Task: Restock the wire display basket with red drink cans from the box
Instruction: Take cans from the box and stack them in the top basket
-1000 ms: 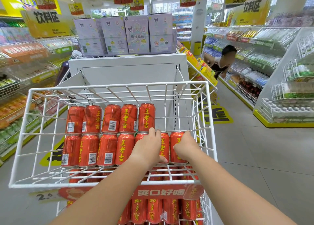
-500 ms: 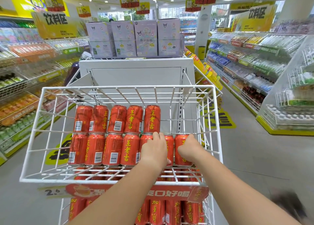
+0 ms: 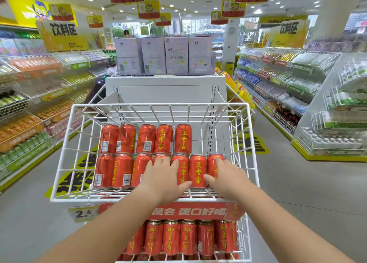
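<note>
A white wire display basket (image 3: pixel 65 147) holds two rows of red drink cans lying on their sides. The back row of cans (image 3: pixel 146 138) has several cans, and so does the front row (image 3: pixel 122 170). My left hand (image 3: pixel 161 175) lies flat with straight fingers on cans in the middle of the front row. My right hand (image 3: pixel 224 176) rests with straight fingers on the rightmost front can (image 3: pixel 212 163). One can (image 3: pixel 197 170) shows between my hands. The box is out of view.
A lower basket (image 3: pixel 243 243) beneath holds upright red cans behind a red sign strip (image 3: pixel 188 211). A white panel (image 3: pixel 164 91) topped with lilac cartons (image 3: pixel 164 55) stands behind. Stocked shelves (image 3: pixel 288 83) line both aisles. A person's head shows far back.
Both hands have gone from curled on the front-row cans to lying flat over them. The right hand slid outward to the rightmost can. The camera view lifted slightly.
</note>
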A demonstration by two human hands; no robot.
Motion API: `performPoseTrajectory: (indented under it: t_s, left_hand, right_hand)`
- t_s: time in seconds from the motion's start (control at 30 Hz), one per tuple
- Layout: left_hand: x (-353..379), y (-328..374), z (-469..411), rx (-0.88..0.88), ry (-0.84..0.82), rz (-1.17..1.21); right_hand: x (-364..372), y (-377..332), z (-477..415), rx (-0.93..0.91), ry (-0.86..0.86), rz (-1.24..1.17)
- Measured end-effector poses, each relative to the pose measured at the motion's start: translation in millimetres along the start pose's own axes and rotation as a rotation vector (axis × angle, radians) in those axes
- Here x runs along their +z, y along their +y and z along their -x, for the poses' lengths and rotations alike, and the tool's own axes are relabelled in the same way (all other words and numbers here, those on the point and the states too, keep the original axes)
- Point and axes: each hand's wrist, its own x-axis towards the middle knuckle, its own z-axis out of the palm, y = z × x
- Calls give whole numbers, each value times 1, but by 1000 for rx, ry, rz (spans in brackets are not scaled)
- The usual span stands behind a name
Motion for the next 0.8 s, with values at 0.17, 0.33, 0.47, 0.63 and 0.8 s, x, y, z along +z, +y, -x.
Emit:
performPoseTrajectory:
  t_s: [0.17,0.33,0.47,0.63,0.8]
  left_hand:
    - [0,-32,48,-4,-65,59]
    - [6,-65,102,83,12,55]
    - [17,-93,144,141,119,76]
    - [45,-122,192,198,261,135]
    - [87,-139,234,174,246,164]
  right_hand:
    - [6,-32,47,-30,72,176]
    - [26,-72,99,-60,153,274]
    - [52,-103,136,-92,257,314]
    - [98,-129,173,-89,347,285]
    - [152,-141,201,-116,356,264]
